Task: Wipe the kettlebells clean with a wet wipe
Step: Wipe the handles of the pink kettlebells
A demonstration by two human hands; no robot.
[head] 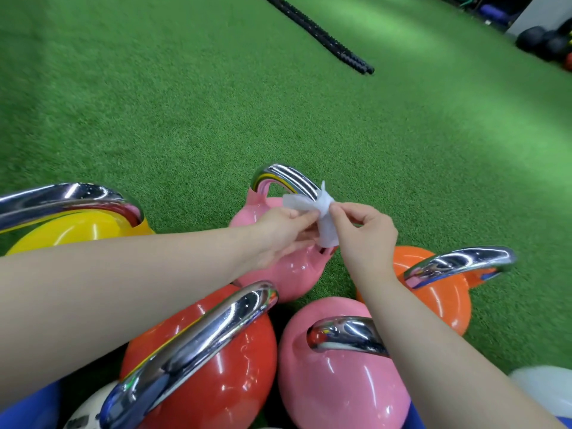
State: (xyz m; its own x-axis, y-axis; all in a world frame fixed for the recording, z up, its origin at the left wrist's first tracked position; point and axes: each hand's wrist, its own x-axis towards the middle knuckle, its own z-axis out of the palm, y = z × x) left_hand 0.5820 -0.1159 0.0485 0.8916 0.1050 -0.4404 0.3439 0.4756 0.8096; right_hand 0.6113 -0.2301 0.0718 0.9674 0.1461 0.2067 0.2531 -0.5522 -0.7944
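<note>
Above the far pink kettlebell [288, 270], wet wipe [322, 218] pinched between both hands

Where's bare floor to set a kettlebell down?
Bare turf beyond the far pink kettlebell, left of the rope; also right of the orange one. Crowded near the camera: red, near pink and yellow bells sit packed.

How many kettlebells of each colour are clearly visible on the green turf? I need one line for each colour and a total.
Pink kettlebell: 2
Red kettlebell: 1
Orange kettlebell: 1
Yellow kettlebell: 1
Total: 5
White and blue shapes at the bottom edge are cut off, so they are not counted.
</note>
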